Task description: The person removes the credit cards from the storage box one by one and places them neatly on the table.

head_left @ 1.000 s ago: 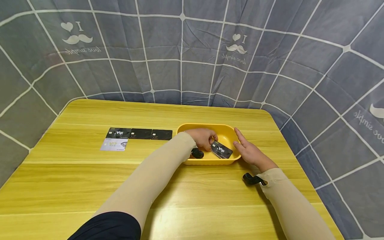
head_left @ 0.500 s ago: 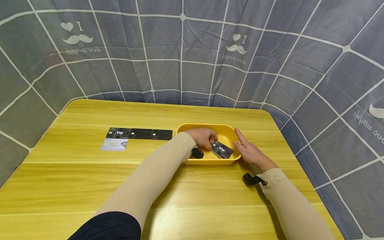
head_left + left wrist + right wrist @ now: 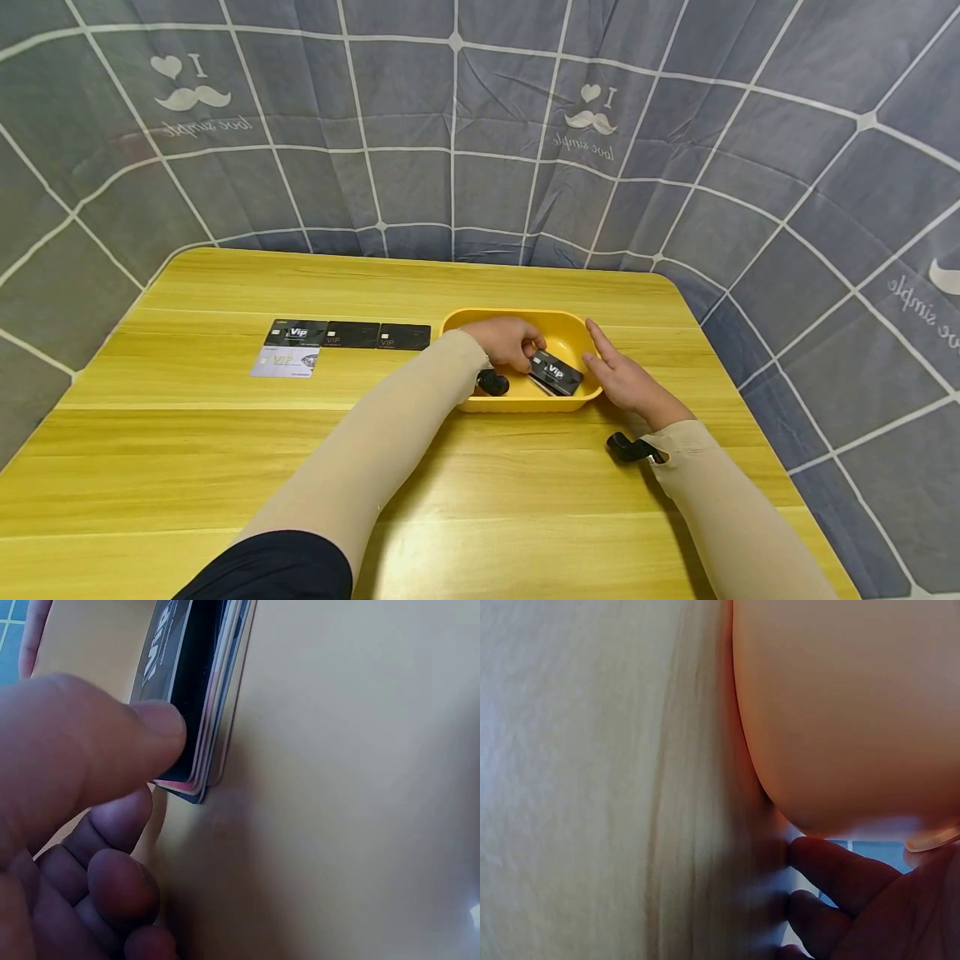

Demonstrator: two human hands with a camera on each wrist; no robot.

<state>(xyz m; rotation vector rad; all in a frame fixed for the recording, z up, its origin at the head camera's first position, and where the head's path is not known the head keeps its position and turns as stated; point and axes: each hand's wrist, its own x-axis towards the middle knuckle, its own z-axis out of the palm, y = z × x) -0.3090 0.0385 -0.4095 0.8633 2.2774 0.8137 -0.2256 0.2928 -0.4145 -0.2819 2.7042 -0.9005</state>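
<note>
A dark upper sleeve [image 3: 277, 567] sits at the lower left of the frame, leading into a beige sleeve [image 3: 375, 458] that slants up toward the middle; a second beige sleeve [image 3: 731, 517] rises from the lower right. Both lie over a yellow wood-grain table [image 3: 510, 508]. A black wrist piece [image 3: 628, 448] juts from the right cuff, and another black piece [image 3: 492, 383] shows under the left one.

Right of centre stands a yellow tray [image 3: 525, 405]. The right hand [image 3: 630, 383] is spread with its fingers nearly straight, touching the tray's right end and gripping nothing. The left hand [image 3: 506, 342] reaches inside, its thumb and fingers closed in a pinch at the left end of a stack of cards [image 3: 555, 373]. The stack lies tilted in the tray's lower right part, a black "Vip" card on top; how many of the cards the pinch takes in cannot be told.

At centre left, a silver card [image 3: 285, 362] lies just below the leftmost of three dark cards [image 3: 352, 334] set end to end, the last near the tray. A grey-blue cloth [image 3: 495, 117] with white grid lines fills the upper frame.
</note>
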